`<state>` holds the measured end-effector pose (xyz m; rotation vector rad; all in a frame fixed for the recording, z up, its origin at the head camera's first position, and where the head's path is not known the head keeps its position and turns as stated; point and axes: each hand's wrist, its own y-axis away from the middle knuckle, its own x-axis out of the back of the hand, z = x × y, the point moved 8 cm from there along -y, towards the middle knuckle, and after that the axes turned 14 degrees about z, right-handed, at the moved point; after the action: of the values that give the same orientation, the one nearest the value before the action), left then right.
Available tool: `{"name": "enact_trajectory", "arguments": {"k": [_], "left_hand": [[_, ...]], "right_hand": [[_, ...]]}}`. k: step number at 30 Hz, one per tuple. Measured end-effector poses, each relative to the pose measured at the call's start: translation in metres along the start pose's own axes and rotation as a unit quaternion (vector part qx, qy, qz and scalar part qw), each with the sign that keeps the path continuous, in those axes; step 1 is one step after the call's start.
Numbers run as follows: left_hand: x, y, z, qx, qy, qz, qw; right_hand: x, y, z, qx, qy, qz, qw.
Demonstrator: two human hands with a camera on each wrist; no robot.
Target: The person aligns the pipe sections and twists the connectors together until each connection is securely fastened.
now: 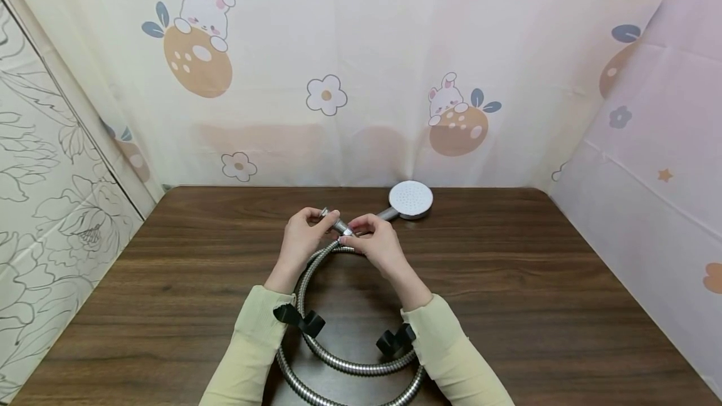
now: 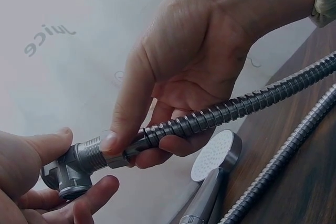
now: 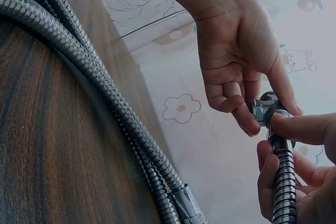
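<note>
My left hand (image 1: 299, 240) pinches a metal T-shaped fitting (image 2: 73, 169) with a threaded end. My right hand (image 1: 380, 246) grips the end nut of a ribbed metal shower hose (image 2: 241, 103), thumb and fingers around it. Nut and threaded end meet in line; how far they are screwed together I cannot tell. Below the hands, the hose loops over the table between the forearms. Just beyond the right hand lies a round shower head (image 1: 410, 198), its white perforated face up and its handle partly hidden by that hand.
A dark wooden table (image 1: 536, 293) lies under everything. Behind it hangs a pale curtain (image 1: 366, 49) printed with rabbits, fruit and flowers; more printed cloth stands at both sides. Dark wrist straps (image 1: 299, 319) sit on both sleeves, close to the looped hose.
</note>
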<state>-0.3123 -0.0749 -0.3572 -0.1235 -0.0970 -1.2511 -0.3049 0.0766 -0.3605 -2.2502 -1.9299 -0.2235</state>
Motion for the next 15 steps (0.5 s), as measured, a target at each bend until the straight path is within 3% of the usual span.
{"name": "enact_trajectory", "arguments": {"k": [11, 15], "left_hand": [[0.0020, -0.0012, 0.0022, -0.015, -0.030, 0.000, 0.9994], [0.0009, -0.0016, 0.0018, -0.016, -0.022, -0.005, 0.9996]], "right_hand": [[0.0002, 0.0012, -0.0032, 0.006, 0.001, 0.003, 1.000], [-0.0002, 0.0018, -0.0034, 0.005, -0.002, -0.001, 1.000]]}}
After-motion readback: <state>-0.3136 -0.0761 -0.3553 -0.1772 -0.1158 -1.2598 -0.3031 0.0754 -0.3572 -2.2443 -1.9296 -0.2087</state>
